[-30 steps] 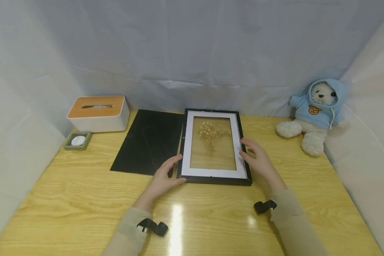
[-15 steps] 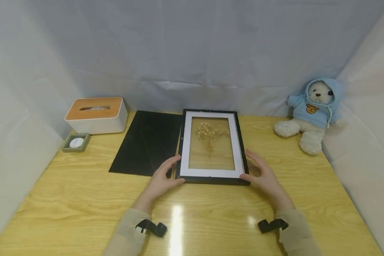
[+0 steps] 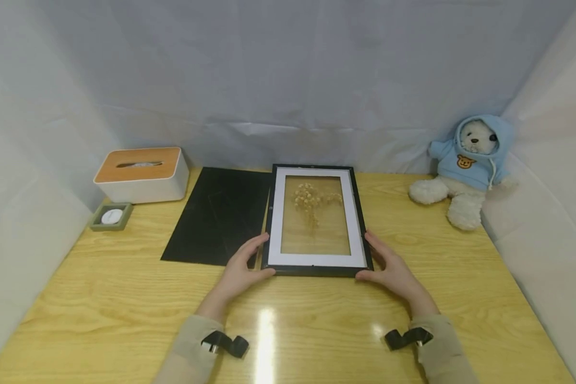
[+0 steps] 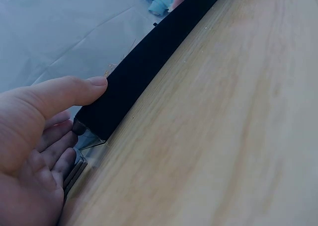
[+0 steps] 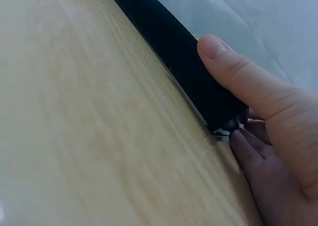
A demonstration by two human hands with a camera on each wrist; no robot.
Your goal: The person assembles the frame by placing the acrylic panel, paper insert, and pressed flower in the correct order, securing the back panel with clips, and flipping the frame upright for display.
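Note:
A black picture frame (image 3: 317, 271) with a white mat (image 3: 276, 224) lies on the wooden table, dried flowers (image 3: 308, 198) showing in its clear middle. At its near left corner my left hand (image 3: 240, 271) grips it, thumb on the front edge and fingers along the left side. My right hand (image 3: 396, 273) holds the near right corner in the same way. In the left wrist view the thumb (image 4: 74, 93) presses the frame's front side. The right wrist view has the other thumb (image 5: 233, 67) there too. A black backing board (image 3: 216, 218) lies flat just left of the frame.
A white tissue box (image 3: 146, 189) with a wooden lid stands at the back left, a small green tray (image 3: 96, 218) with a round white piece before it. A plush toy (image 3: 470, 160) in a blue hoodie sits at the back right. White cloth (image 3: 288, 80) encloses the table.
My right hand has slid from the middle of the frame's right side down to the near right corner and taken hold there. The left hand has stayed at its corner.

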